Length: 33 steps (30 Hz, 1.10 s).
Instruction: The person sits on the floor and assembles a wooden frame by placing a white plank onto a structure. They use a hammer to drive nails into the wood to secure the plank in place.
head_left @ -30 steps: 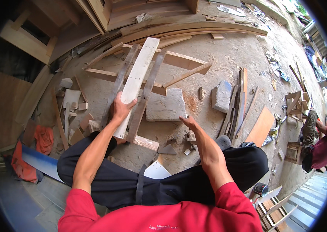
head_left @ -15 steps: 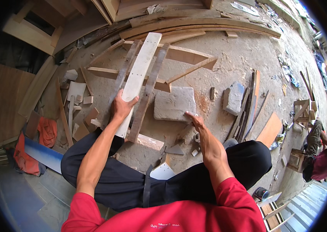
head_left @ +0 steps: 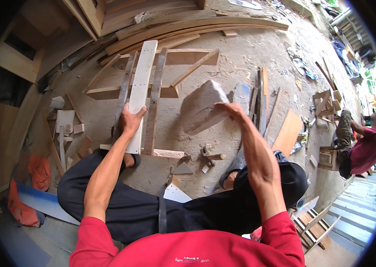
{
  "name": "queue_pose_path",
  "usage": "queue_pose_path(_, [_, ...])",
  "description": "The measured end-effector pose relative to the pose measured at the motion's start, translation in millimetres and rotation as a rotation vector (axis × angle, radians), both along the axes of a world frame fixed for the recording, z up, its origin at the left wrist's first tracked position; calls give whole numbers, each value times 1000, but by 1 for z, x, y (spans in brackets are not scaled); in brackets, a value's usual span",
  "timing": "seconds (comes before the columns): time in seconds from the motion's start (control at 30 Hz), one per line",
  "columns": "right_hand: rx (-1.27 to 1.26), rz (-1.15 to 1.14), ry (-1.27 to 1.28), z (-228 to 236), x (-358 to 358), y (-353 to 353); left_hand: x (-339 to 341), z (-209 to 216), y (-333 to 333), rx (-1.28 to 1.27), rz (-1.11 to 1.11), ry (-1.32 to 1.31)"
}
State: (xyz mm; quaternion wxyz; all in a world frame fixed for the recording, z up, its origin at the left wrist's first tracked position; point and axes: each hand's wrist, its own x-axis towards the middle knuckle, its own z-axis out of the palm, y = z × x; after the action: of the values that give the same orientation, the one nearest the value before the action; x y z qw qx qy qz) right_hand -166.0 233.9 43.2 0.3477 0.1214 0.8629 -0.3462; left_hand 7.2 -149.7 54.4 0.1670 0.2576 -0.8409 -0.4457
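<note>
My left hand [head_left: 131,119] is wrapped round the near part of a long white plank [head_left: 143,75], thumb on its top face. The plank lies lengthwise over a wooden frame [head_left: 156,95] of rails and crosspieces on the ground. To the right, my right hand [head_left: 234,110] grips the edge of a grey concrete block [head_left: 201,104], which is tilted and seems lifted off the ground. The fingers under the block are hidden. A hammer [head_left: 214,156] lies on the ground just nearer than the block.
Behind the held block stands another rough block [head_left: 241,95]. Wood strips [head_left: 261,98] and a brown board [head_left: 287,133] lie at the right. Long curved planks [head_left: 197,30] stretch across the back. A person [head_left: 366,144] sits at far right. Offcuts lie at left.
My right hand has taken the concrete block from lying flat to a raised tilt, uncovering the hammer. My left hand stays on the plank. The whole view has shifted somewhat.
</note>
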Motion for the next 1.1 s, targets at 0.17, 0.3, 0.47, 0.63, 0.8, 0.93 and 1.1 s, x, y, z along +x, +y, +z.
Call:
queue_pose_path(0.17, [-108,-323,47,34,-3,131,-14,-18,36,41,18,-10])
queue_pose_path(0.3, [-375,-764,58,4,32,200,-32,-68,59,58,-19,30])
queue_pose_path(0.47, [-663,-1206,11,-75,56,223,-16,-130,69,-49,18,79])
queue_pose_path(0.63, [-750,-1472,6,-127,96,268,-17,-111,103,-129,-4,-222])
queue_pose_path(0.8, [-474,-1522,-260,-140,94,264,-12,-123,114,-99,35,-296])
queue_pose_path(0.93, [-351,-1410,-221,-140,103,246,-5,-123,139,-40,38,-315])
queue_pose_path(1.1, [13,-1158,-229,-134,97,232,9,-158,140,2,69,-163])
